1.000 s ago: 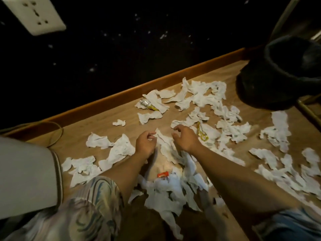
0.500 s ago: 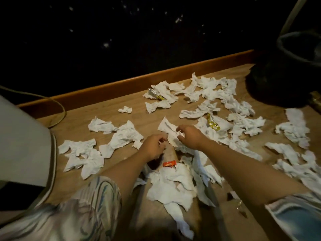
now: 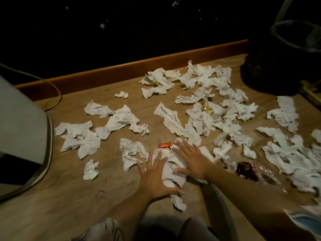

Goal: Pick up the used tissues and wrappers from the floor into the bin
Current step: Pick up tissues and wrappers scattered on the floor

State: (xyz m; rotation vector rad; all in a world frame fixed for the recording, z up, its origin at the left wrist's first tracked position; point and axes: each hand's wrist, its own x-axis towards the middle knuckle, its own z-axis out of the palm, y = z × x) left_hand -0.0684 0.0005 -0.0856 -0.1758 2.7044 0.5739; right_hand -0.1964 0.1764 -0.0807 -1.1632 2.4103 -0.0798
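Several crumpled white tissues point(image 3: 121, 120) lie scattered over the wooden floor point(image 3: 69, 197). My left hand point(image 3: 156, 176) and my right hand point(image 3: 192, 159) lie flat with fingers spread on either side of a tissue heap point(image 3: 171, 173) near me. A small orange wrapper point(image 3: 164, 145) sits just beyond the fingertips. A yellow wrapper point(image 3: 207, 108) and a silver-yellow wrapper point(image 3: 152, 79) rest among farther tissues. A dark red wrapper with clear plastic point(image 3: 247, 170) lies to the right of my right arm. The black bin point(image 3: 284, 54) stands at the far right.
A wooden skirting board point(image 3: 121, 73) runs along the dark wall behind. A pale grey object with a rounded base point(image 3: 19, 129) stands at the left, with a cable point(image 3: 57, 94) looping behind it. A metal leg point(image 3: 311, 93) shows beside the bin.
Both hands were closed around tissue farther out; now they have drawn back toward me and spread flat on the near heap. The view has tilted down and shifted.
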